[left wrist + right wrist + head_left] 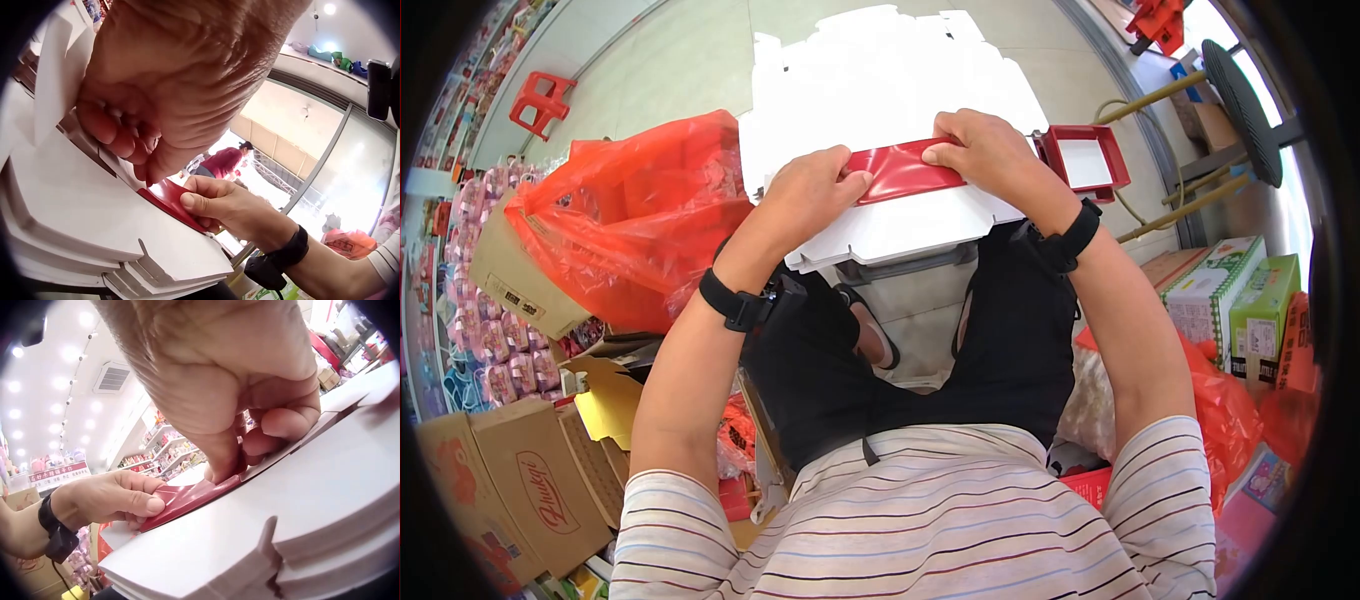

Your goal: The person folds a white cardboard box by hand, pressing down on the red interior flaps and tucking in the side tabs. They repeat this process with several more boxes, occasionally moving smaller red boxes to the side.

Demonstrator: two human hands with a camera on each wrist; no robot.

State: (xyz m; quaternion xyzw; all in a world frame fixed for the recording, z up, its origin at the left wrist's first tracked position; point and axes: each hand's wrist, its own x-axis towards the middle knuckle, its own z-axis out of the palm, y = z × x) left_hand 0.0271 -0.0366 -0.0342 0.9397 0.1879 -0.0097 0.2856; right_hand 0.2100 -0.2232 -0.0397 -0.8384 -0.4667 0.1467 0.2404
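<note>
A stack of flat white cardboard blanks lies across the person's lap. On its near edge sits a glossy red flap. My left hand pinches the flap's left end, thumb on top. My right hand pinches its right end. In the left wrist view the left hand curls over the white stack, and the right hand holds the red flap. In the right wrist view the right hand presses the red flap onto the white stack, with the left hand on the other end.
A full orange plastic bag stands at the left. A folded red-rimmed box sits right of the stack. Brown cartons crowd the lower left. Green and white cartons and a black stool are at the right.
</note>
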